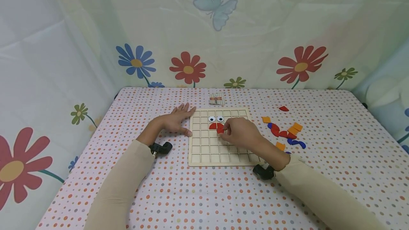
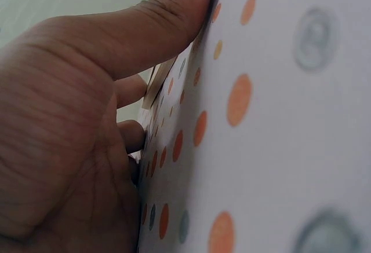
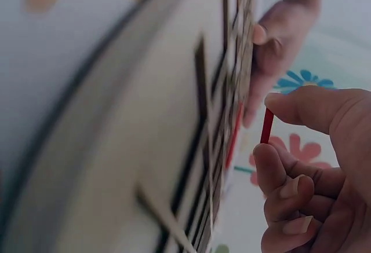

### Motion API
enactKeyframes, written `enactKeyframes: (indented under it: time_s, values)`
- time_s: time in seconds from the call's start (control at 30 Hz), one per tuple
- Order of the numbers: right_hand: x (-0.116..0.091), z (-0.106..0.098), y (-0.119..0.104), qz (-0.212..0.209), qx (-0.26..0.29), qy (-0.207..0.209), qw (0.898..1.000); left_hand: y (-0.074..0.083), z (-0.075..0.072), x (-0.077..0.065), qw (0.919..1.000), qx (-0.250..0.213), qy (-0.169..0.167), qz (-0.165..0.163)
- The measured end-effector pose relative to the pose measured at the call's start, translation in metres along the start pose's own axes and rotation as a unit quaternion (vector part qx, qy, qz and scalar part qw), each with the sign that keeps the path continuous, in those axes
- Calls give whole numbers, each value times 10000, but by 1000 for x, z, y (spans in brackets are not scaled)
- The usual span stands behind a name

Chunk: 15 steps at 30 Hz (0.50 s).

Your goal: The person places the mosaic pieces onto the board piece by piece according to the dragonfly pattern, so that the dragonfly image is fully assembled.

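A pale wooden grid board (image 1: 205, 148) lies on the table, with two white googly-eye pieces (image 1: 212, 119) side by side in its upper part. Just below the eyes, a red quarter-circle piece (image 1: 213, 126) sits in a cell, beside more red. My right hand (image 1: 241, 132) is over the board and pinches a thin red piece (image 3: 266, 125) by its edges between thumb and fingertip. Fingers spread, my left hand (image 1: 175, 120) rests at the board's left edge, its thumb (image 2: 156, 30) touching the side.
Right of the board lie loose red pieces (image 1: 283, 134), orange squares (image 1: 297, 126) and blue curved pieces (image 1: 298, 143). One red piece (image 1: 283, 108) is farther back. Behind the board stands a small gridded picture card (image 1: 217, 98). A flowered curtain (image 1: 255, 38) hangs behind the table.
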State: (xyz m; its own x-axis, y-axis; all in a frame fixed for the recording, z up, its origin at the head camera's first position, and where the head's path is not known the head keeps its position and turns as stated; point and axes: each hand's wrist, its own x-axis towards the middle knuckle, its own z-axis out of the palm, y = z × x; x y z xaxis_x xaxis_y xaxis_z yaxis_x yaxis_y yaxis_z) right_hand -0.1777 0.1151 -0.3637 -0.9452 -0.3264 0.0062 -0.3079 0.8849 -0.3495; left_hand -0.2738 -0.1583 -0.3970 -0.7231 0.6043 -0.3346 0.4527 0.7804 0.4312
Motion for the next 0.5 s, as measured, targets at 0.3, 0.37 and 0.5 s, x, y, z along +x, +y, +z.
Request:
enactKeyframes:
  time_s: [0.3,0.37,0.5]
  values:
    - [9,11,-10,-48,-127,-183,9997,0,0,1,10000,0,5,4]
    - [12,12,-11,-85,-176,-212,9996,-1,0,1,10000,-20,10,-12]
    - [15,14,-13,-153,-307,-281,9990,-1,1,1,10000,-18,-2,-34]
